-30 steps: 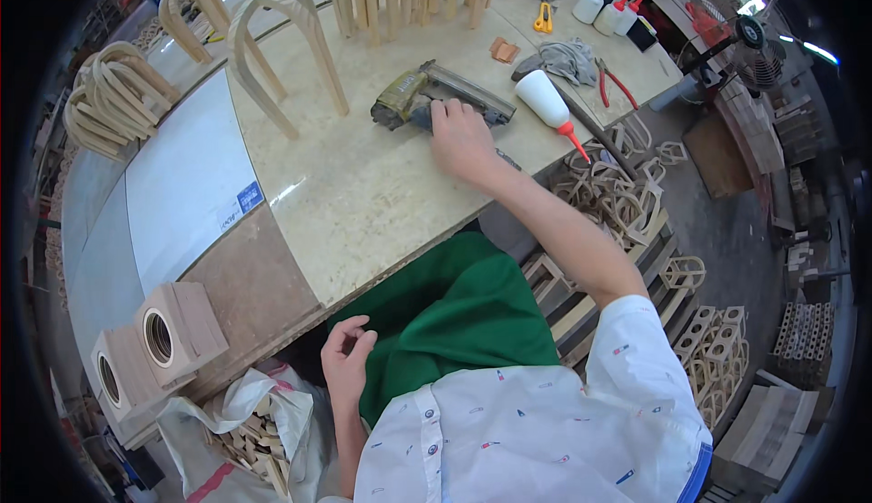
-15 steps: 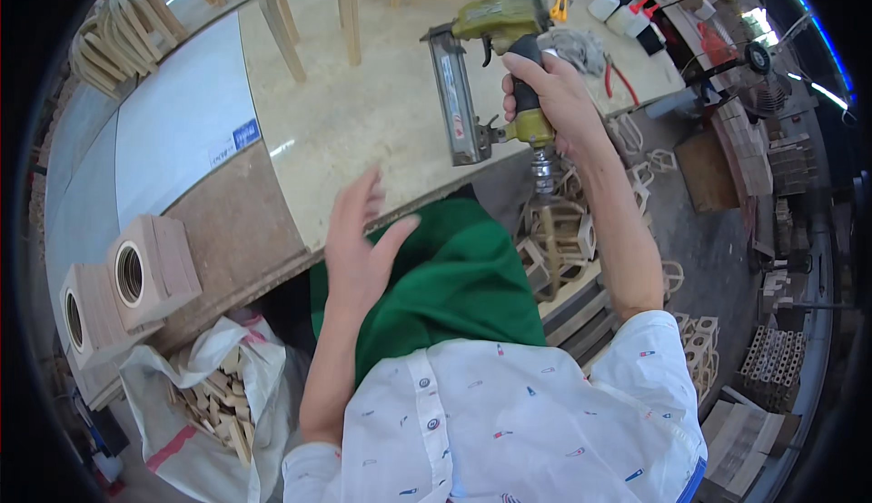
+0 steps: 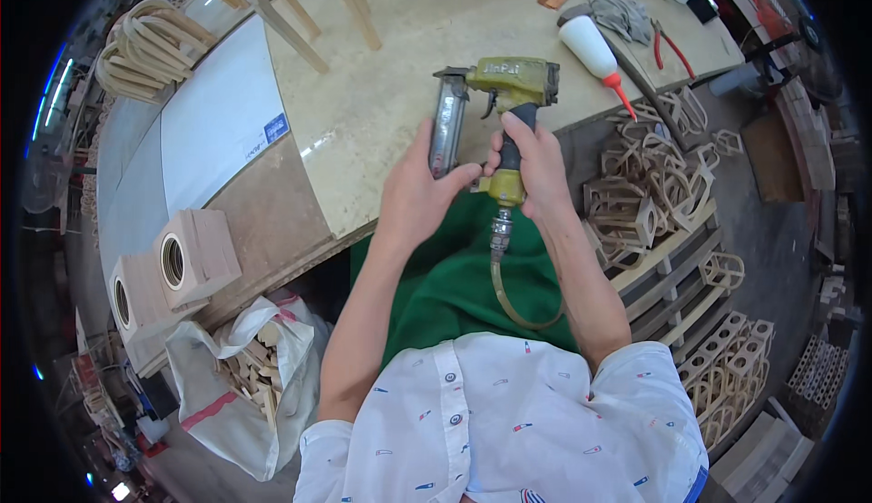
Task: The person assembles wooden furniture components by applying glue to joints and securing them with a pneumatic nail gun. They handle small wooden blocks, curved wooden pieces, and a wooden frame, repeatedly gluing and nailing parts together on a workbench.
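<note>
Nail gun [image 3: 510,71], held over the near edge of the workbench [image 3: 350,167], looks rigid and fairly heavy, best carried by its black grip [image 3: 510,158], where the right hand [image 3: 540,162] is wrapped. The left hand [image 3: 416,196] cups the metal magazine [image 3: 446,126], likely smooth and slippery, though hidden fingers leave its firmness unclear; a flexible hose [image 3: 500,289] hangs below before green cloth [image 3: 436,298].

Your nailer [image 3: 511,70] has a shiny metal magazine [image 3: 447,121] and coupling [image 3: 500,232], with a matt grip [image 3: 510,158]. The counter [image 3: 400,67] looks smooth, faintly glossy; the bottle [image 3: 586,46] is smooth plastic, your shirt [image 3: 509,403] matt cloth, the arches [image 3: 150,44] bare wood.
</note>
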Demonstrator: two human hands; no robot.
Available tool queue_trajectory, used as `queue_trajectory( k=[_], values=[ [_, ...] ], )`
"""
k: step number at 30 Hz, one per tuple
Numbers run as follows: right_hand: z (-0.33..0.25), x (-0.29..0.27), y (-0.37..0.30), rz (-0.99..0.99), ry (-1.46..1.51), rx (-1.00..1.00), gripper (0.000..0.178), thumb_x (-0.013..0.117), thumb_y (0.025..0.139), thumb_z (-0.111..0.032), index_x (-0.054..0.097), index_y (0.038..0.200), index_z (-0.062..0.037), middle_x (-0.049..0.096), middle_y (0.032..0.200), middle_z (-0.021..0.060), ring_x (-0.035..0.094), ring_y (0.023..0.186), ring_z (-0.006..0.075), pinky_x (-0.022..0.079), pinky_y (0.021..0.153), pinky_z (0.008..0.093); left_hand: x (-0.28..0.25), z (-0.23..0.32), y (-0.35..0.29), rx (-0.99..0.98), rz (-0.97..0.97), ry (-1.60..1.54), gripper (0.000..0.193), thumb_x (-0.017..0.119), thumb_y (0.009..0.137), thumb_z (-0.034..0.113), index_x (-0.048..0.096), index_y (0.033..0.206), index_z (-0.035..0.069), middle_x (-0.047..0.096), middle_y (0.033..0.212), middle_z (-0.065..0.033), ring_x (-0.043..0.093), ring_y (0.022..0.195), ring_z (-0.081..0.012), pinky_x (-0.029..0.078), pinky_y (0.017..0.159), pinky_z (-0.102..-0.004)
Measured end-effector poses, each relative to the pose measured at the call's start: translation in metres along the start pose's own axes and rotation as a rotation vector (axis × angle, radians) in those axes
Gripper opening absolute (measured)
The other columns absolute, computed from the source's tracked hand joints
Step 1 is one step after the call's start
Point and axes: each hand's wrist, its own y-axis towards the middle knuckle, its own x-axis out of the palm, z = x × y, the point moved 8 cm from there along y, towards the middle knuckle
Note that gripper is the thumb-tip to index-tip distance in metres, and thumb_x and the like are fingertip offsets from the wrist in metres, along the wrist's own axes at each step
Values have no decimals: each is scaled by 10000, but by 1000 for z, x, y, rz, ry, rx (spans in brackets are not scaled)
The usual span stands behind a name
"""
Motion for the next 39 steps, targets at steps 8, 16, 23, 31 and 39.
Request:
queue_trajectory(
  k=[8, 16, 23, 31, 39],
  values=[
    [11, 1, -5, -18, 66, 38, 237, 578, 927, -243, 465, 901, -36, 547, 736, 58, 575, 566, 152, 504, 524, 310, 8, -11, 7, 108, -16, 289, 786, 738, 803, 247, 326, 1394, -67, 598, 895, -189, 602, 748, -282, 485, 669, -367],
    [19, -5, -5, 20, 69, 52, 249, 574, 922, -259, 469, 891, -35, 547, 730, 59, 580, 567, 153, 511, 538, 314, 23, -15, 3, 79, -59, 366, 735, 599, 919, 211, 178, 1464, -44, 498, 1089, -270, 576, 915, -388, 480, 781, -415],
    [18, -6, 0, 19, 94, 58, 242, 571, 924, -252, 470, 891, -35, 551, 721, 61, 579, 560, 152, 503, 532, 306, 22, -9, -2, 172, -31, 392, 700, 576, 932, 212, 187, 1459, -37, 476, 1151, -276, 580, 959, -409, 499, 796, -423],
    [-10, -7, 2, 3, -24, 14, 213, 567, 928, -223, 482, 884, -32, 552, 714, 54, 572, 549, 139, 494, 510, 286, 32, -25, -21, 133, -41, 166, 535, 467, 955, 33, 278, 1454, -3, 467, 1274, -199, 573, 969, -255, 482, 841, -331],
    [-30, -30, 11, 24, -52, 20, 220, 579, 927, -229, 490, 889, -31, 567, 720, 56, 584, 549, 142, 501, 507, 286, 40, -8, -50, 130, -51, 69, 535, 463, 941, -15, 284, 1445, -22, 454, 1352, -202, 616, 869, -230, 506, 775, -305]
  ],
)
